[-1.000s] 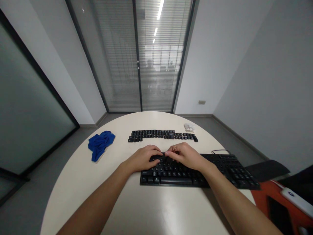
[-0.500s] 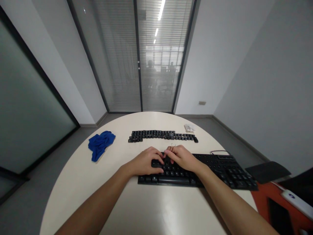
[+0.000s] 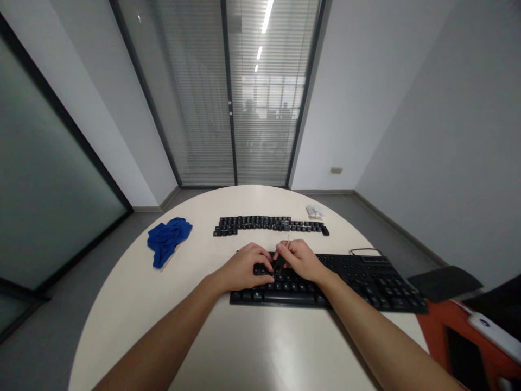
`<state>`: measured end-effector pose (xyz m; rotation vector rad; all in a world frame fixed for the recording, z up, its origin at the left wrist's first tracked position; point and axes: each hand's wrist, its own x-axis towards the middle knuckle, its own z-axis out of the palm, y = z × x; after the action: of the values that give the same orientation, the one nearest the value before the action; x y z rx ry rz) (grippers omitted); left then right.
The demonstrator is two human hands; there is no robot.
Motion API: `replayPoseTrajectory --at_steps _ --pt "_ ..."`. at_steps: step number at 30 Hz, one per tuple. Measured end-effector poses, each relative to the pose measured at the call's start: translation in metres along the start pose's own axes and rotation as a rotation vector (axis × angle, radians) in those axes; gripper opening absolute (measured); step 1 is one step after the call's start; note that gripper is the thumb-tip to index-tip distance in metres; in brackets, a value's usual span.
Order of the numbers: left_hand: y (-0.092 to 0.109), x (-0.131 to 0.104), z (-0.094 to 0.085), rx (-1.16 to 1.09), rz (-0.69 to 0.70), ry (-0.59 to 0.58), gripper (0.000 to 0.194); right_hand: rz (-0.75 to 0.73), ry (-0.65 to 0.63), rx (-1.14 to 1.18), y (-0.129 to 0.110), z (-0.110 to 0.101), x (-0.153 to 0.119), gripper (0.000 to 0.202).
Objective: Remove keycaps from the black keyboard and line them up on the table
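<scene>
A black keyboard (image 3: 295, 298) lies in front of me, with several bare key positions in its upper rows. My left hand (image 3: 246, 267) rests over its left part, thumb and index finger apart and touching the keys. Right beside it, my right hand (image 3: 299, 259) is closed around a keycap puller (image 3: 288, 238), whose thin wire ends stick up past the fingers. The puller's lower part is mostly hidden between the hands, above the key rows. Beyond the keyboard, loose black keycaps (image 3: 258, 223) stand in rows on the table.
The round white table (image 3: 244, 347) carries a crumpled blue cloth (image 3: 166, 239) at left and a small whitish bag (image 3: 315, 212) at back right. The keyboard's cable (image 3: 366, 250) loops behind it. An orange seat (image 3: 437, 326) at right holds a dark phone (image 3: 466, 358) and a white power strip (image 3: 494, 334).
My right hand has shifted and turned slightly, with the puller's wires now at a different angle. The left hand has stayed nearly where it was.
</scene>
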<state>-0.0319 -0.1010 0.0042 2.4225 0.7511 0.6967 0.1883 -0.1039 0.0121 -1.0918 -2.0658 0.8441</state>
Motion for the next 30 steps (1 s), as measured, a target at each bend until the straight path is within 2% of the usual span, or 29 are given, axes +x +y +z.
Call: replayPoseTrajectory --at_steps 5,12,20,30 --pt "0.001 0.001 0.0 0.017 -0.003 0.009 0.015 0.07 -0.008 0.104 0.001 0.0 0.001 0.055" --pt "0.004 0.0 -0.001 0.028 0.042 0.033 0.017 0.091 0.04 0.119 0.005 0.002 0.002 0.055" --pt "0.011 -0.001 -0.004 0.051 0.03 0.029 0.021 0.1 0.032 0.128 0.006 0.002 0.003 0.055" --pt "0.023 0.0 -0.011 0.396 0.141 -0.093 0.015 0.055 0.031 0.003 -0.001 -0.001 0.001 0.052"
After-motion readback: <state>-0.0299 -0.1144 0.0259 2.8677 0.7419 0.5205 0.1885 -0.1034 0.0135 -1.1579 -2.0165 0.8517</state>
